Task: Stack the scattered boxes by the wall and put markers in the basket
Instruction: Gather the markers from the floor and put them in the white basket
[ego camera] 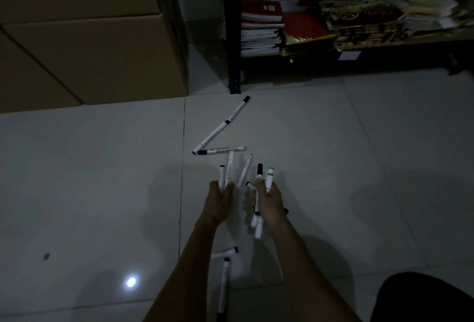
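Left hand (221, 197) grips two white markers (225, 171) that stick up out of its curled fingers, low over the pale tiled floor (89, 167). Cardboard boxes (84, 34) stand stacked at far left against the wall. Two loose markers (222, 126) lie end to end on the floor ahead, a third (220, 151) flat below them, two more near the forearms. Right hand (268, 202) clutches a bunch of markers (264, 175). Books (260, 29) fill the black shelf (233, 39) at right.
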